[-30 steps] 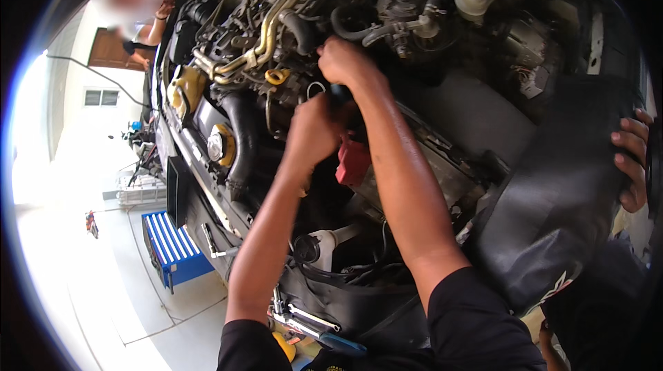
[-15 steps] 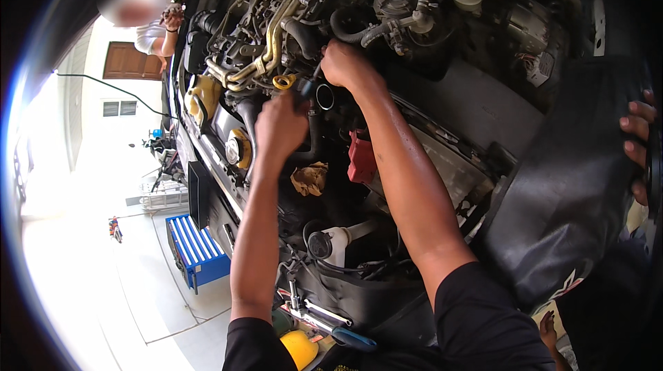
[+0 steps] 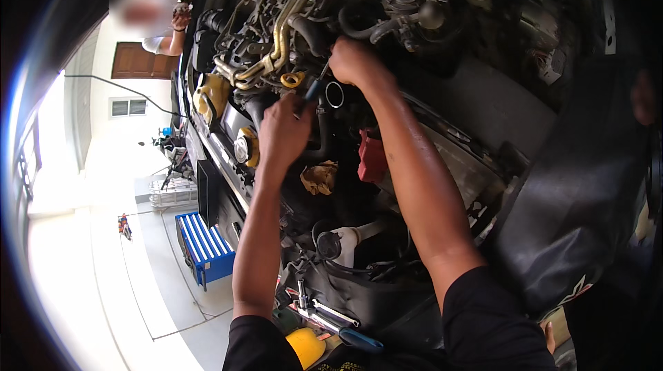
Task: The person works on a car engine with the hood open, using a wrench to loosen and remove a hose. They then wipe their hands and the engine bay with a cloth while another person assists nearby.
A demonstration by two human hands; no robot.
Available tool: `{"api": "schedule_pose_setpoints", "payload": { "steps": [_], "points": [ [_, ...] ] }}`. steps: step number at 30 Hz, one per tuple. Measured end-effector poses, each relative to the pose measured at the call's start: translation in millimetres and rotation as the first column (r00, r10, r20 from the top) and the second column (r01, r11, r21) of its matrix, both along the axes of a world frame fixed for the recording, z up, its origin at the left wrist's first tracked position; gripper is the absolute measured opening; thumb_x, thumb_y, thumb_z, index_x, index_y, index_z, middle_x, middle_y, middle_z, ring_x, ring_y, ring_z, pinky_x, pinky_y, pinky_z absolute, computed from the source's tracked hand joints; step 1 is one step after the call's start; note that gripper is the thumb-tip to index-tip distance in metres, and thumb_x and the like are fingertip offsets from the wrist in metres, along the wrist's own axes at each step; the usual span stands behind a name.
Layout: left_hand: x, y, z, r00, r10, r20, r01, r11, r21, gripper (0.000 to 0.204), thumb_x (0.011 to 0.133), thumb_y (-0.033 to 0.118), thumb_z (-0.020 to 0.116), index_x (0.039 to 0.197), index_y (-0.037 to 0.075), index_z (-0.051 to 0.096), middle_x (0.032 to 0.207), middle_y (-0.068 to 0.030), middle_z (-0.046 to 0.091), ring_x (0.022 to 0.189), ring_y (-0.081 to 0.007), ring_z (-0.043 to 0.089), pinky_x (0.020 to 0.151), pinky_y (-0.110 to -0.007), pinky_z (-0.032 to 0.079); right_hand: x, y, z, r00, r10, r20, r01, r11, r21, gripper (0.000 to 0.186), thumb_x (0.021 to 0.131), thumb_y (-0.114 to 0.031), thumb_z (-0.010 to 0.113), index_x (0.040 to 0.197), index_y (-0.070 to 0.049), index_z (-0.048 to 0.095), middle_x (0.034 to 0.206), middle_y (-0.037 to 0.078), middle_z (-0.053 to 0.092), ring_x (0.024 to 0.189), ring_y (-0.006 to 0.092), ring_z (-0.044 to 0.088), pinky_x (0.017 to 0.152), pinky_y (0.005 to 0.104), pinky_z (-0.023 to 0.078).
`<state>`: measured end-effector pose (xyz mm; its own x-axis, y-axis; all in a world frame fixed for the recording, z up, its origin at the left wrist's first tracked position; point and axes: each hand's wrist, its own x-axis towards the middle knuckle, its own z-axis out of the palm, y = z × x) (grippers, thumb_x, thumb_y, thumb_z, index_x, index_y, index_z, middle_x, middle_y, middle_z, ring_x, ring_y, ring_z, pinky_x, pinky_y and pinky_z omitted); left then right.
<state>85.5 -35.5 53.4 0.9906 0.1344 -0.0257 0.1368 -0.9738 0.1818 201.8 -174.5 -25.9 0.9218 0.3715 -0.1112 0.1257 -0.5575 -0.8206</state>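
Observation:
My left hand (image 3: pixel 284 126) is wrapped round the dark blue handle of a screwdriver (image 3: pixel 313 90) above the engine (image 3: pixel 276 33). The thin shaft slants up and right toward my right hand (image 3: pixel 357 64). That hand is closed beside the shaft's far end, in among the hoses; its fingertips and whatever they grip are hidden. Just below the shaft shows the round rim of an open pipe (image 3: pixel 334 95). A yellow ring-shaped handle (image 3: pixel 293 80) sits close to the left hand's knuckles.
Crumpled brown paper (image 3: pixel 320 178) and a red plastic cover (image 3: pixel 371 157) lie between my forearms. Near me are a white reservoir (image 3: pixel 347 243), a wrench (image 3: pixel 336 314) and a blue-handled tool (image 3: pixel 360 340). A black fender cover (image 3: pixel 552 205) hangs at right. Another person (image 3: pixel 166 22) stands far left.
The whole view has shifted slightly, so the engine sits a little lower and further right. My hands keep nearly the same places; the screwdriver's handle shows more clearly.

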Motion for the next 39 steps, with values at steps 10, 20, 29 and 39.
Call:
{"api": "schedule_pose_setpoints", "payload": {
  "steps": [10,20,29,39],
  "points": [
    [8.7,-66.3,-71.3,0.964,-0.256,0.07,0.265,0.95,-0.168,0.022,0.086,0.017,0.065,0.092,-0.004,0.067,0.089,-0.0315,0.068,0.092,-0.0502,0.067,0.08,-0.056,0.055,-3.2,-2.6,-2.7,0.998,-0.049,0.047,0.047,0.998,0.038,0.031,0.103,-0.03,0.051,0.118,-0.008,0.067,0.122,0.024,0.067,0.116,0.0438,0.062,0.096,0.0508,0.051],
    [-12.2,-13.9,-13.4,0.988,-0.132,-0.083,0.117,0.979,-0.164,0.029,0.088,0.021,0.068,0.099,-0.006,0.069,0.091,-0.0271,0.071,0.092,-0.0451,0.069,0.079,-0.05,0.054,-9.4,-11.6,23.1,0.998,0.03,-0.06,-0.028,0.999,0.026,0.039,0.082,-0.011,0.06,0.115,0.007,0.068,0.122,0.033,0.063,0.117,0.0447,0.063,0.099,0.0476,0.052],
    [-182.1,55.9,94.9,0.936,-0.332,-0.112,0.263,0.877,-0.403,0.039,0.091,0.006,0.068,0.129,0.011,0.068,0.111,-0.0123,0.069,0.09,-0.0283,0.07,0.079,-0.037,0.055,-19.3,-5.3,25.9,0.981,0.004,0.193,0.077,0.908,-0.411,0.024,0.085,-0.013,0.065,0.103,0.001,0.073,0.111,0.027,0.07,0.107,0.0438,0.068,0.092,0.0499,0.055],
    [-412.5,180.6,-11.2,0.528,0.702,0.478,-0.232,0.66,-0.714,0.032,0.107,0.012,0.048,0.133,-0.004,0.057,0.103,-0.0111,0.065,0.081,-0.011,0.054,0.071,-0.026,0.044,0.9,20.9,17.6,0.848,-0.274,-0.453,0.447,0.83,0.334,0.012,0.092,-0.006,0.059,0.085,0.003,0.064,0.076,0.009,0.059,0.056,0.0118,0.05,0.042,0.0267,0.033]
  ]
}}
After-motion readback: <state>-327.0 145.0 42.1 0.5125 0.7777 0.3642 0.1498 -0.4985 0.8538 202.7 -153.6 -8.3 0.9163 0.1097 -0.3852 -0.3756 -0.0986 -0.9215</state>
